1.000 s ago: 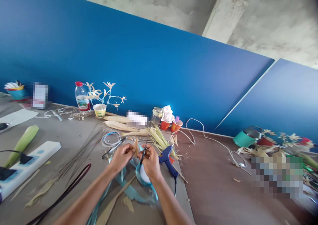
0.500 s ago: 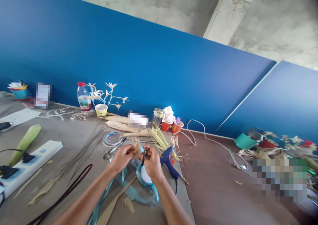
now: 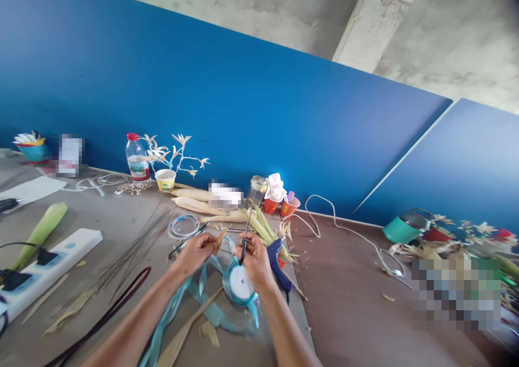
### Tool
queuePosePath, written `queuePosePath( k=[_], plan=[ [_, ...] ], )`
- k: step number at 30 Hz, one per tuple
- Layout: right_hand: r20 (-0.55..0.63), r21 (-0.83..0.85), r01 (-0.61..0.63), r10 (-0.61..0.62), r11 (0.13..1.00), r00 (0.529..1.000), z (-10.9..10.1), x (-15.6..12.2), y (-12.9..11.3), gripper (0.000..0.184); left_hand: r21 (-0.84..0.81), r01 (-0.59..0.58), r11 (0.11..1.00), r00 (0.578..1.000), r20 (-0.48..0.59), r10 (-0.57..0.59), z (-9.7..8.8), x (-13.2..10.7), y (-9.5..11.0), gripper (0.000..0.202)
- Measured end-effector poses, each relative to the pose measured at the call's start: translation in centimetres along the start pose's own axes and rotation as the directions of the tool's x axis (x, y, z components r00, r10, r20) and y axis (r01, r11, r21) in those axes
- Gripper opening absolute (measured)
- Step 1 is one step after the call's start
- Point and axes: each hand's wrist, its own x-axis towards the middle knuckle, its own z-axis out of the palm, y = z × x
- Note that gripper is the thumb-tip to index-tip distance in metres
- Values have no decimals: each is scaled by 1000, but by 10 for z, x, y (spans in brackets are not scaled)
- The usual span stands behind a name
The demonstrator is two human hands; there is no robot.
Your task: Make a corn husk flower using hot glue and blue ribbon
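Note:
My left hand [image 3: 201, 251] pinches a small piece of dried corn husk [image 3: 220, 240] between thumb and fingers. My right hand [image 3: 255, 256] is closed on a slender dark stick-like thing [image 3: 244, 242], which points upward; its exact kind is unclear. A strip of light blue ribbon [image 3: 230, 244] passes between the two hands. Below them lies a ribbon spool [image 3: 242, 281] with a white face, and loose blue ribbon trails around it on the table. A blue glue gun [image 3: 276, 261] lies just right of my right hand.
A white power strip [image 3: 77, 253] lies at the left. Thin wires [image 3: 132, 248] and husks [image 3: 198, 206] are spread on the table. Along the blue partition stand a water bottle [image 3: 138, 161], a flower arrangement in a yellow cup [image 3: 165, 181], a jar [image 3: 258, 189] and red paper cups [image 3: 289, 208].
My hands have moved slightly apart, the left to the left and the right to the right with the dark stick-like thing. More of the spool's white face shows.

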Motion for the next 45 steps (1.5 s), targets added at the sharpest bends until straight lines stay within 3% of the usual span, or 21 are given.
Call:
queuePosePath(
  k=[3, 7, 14, 18, 22, 26, 35, 45],
  plan=[
    [35, 49, -21, 19, 999, 999, -3, 0, -2, 37, 11, -4, 1000, 997, -71, 5, -2, 2, -2, 14],
    [76, 164, -43, 31, 985, 997, -8, 1, -5, 38, -108, 48, 993, 987, -147, -63, -4, 5, -11, 21],
    [102, 255, -80, 55, 964, 993, -5, 0, -6, 38, -166, 38, 985, 997, -61, -49, -3, 5, -12, 32],
    [47, 190, -53, 45, 980, 998, -2, 0, -2, 38, -217, -9, 976, 1000, 0, 9, 1, 3, -8, 46],
    [-13, 103, 6, -5, 995, 1000, 1, -1, 2, 37, -95, -111, 989, 994, -27, 109, 5, 2, -8, 37],
    [-34, 1, 51, -51, 999, 998, 3, -2, 4, 36, -65, -119, 991, 989, -100, 112, 7, -1, -3, 39],
    [3, -148, 142, -144, 979, 990, 8, -1, 21, 34, -144, -41, 989, 995, 79, 53, 17, -10, 11, 31],
    [69, -235, 180, -169, 955, 983, 11, -6, 25, 29, -194, -33, 980, 997, 65, 47, 19, -9, 9, 29]
  ],
)
